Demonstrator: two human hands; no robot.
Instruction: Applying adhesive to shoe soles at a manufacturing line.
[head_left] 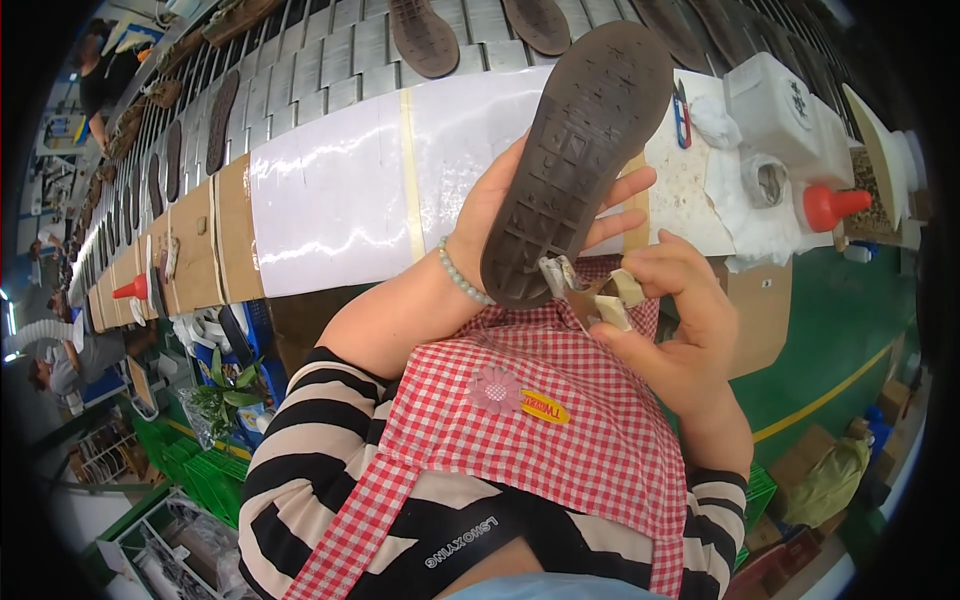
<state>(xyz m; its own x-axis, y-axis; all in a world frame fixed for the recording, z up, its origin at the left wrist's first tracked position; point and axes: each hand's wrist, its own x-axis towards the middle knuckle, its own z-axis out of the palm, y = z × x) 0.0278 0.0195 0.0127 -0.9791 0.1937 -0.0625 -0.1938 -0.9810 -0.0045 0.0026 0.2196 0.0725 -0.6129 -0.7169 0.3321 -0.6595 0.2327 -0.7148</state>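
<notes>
soft pale-blue material (pixel 560 584) lies nearest the camera, at the lower edge. beyond a red-and-white checked fabric apron (pixel 560 460), the left hand (pixel 484 208) supports a dark brown, grid-patterned shoe sole (pixel 590 130) from behind, with its fingers spread past the right edge. the sole's long axis runs from its lower-left end, near the apron, to its upper-right end, away from the body. the right hand (pixel 690 305) is just beside the lower end, on its right; thumb and index finger curve around cream-coloured pieces (pixel 627 287), but whether they pinch them cannot be told.
</notes>
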